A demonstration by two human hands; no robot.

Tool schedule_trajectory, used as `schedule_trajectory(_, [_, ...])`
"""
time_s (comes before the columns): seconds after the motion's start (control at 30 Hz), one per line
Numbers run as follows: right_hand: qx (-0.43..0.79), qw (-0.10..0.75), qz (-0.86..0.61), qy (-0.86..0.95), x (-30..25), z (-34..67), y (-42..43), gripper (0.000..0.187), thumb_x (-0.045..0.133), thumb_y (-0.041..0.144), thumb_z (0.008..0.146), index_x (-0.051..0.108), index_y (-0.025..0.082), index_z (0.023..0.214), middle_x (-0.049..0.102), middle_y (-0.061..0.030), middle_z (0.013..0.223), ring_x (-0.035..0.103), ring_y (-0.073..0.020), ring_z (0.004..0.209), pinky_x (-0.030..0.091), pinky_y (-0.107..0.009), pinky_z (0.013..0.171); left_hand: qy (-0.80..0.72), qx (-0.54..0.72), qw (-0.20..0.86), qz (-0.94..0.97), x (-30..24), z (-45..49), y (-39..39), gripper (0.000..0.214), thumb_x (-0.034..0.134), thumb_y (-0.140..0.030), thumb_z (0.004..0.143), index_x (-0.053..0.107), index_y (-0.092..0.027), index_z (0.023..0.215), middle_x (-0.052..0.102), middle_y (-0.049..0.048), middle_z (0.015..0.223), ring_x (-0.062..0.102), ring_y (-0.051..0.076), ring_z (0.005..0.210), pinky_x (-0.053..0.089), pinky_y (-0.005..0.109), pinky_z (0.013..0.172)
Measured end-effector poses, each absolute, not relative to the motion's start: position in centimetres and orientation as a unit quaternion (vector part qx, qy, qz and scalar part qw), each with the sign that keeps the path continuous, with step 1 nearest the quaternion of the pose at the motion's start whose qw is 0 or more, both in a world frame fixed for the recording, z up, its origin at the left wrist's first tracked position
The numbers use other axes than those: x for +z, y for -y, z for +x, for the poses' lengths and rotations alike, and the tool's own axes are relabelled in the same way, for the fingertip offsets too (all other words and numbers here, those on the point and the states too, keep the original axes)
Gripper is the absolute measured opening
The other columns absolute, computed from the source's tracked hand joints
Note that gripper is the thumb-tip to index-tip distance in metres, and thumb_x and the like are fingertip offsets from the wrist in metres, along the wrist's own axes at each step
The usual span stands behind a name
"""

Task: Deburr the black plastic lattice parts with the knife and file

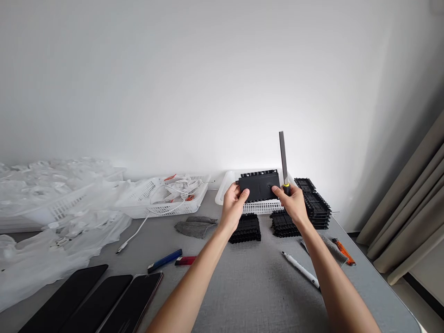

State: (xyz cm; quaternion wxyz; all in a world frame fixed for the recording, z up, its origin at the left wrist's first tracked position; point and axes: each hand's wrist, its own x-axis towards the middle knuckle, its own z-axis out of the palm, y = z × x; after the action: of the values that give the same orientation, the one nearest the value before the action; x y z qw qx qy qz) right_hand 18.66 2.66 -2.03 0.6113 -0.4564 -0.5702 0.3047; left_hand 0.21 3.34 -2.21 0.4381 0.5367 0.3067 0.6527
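Raised above the table is a flat black plastic panel (259, 187) with notched long edges, its smooth face toward me. My left hand (234, 203) grips its left end, thumb on the face. At the right end, my right hand (292, 200) pinches it with the thumb and also holds a flat metal file (283, 157) by its black and yellow handle, blade pointing up. Below the hands stand stacks of similar black parts, one at the left (245, 227) and one at the right (283, 224). A taller stack (315, 208) rises beyond my right hand.
Behind the panel is a white basket (222, 196); another basket (166, 210) holds cables. White plastic bags (69, 231) cover the left. Nearer lie three dark phones (130, 303), a blue lighter (164, 261), a red lighter (185, 261), a white marker (301, 269), an orange lighter (344, 252) and grey gloves (196, 227).
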Motion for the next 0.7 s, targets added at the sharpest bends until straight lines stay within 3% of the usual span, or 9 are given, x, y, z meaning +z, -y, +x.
schedule_trajectory(0.17, [0.277, 0.608, -0.495, 0.555, -2.1, 18.1, -2.5, 0.052, 0.072, 0.061, 0.073, 0.039, 0.023, 0.06, 0.035, 0.0063, 0.055, 0.03, -0.0106, 0.053, 0.024, -0.027, 0.051, -0.296, 0.653, 0.425, 0.553, -2.9, 0.5, -3.6, 0.036, 0.07, -0.044, 0.083, 0.06, -0.021, 0.109, 0.07, 0.0097, 0.12, 0.063, 0.027, 0.118, 0.046, 0.043, 0.105])
schedule_trajectory(0.47, [0.263, 0.598, -0.509, 0.56, -2.3, 18.6, -3.0, 0.054, 0.073, 0.064, 0.072, 0.039, 0.022, 0.062, 0.037, 0.0057, 0.057, 0.032, -0.0109, 0.054, 0.026, -0.027, 0.052, -0.313, 0.625, 0.373, 0.61, -2.9, 0.8, -3.1, 0.044, 0.071, -0.037, 0.082, 0.052, -0.021, 0.117, 0.069, 0.0111, 0.12, 0.066, 0.025, 0.113, 0.05, 0.041, 0.101])
schedule_trajectory(0.7, [0.201, 0.481, -0.523, 0.674, -2.8, 22.7, -4.0, 0.06, 0.035, 0.073, 0.091, 0.044, 0.022, 0.061, 0.046, 0.0006, 0.055, 0.04, -0.0144, 0.052, 0.028, -0.028, 0.052, -0.335, 0.678, 0.351, 0.552, -2.9, -0.9, -4.6, 0.043, 0.074, -0.034, 0.077, 0.056, -0.02, 0.114, 0.072, 0.0089, 0.111, 0.068, 0.023, 0.108, 0.05, 0.038, 0.099])
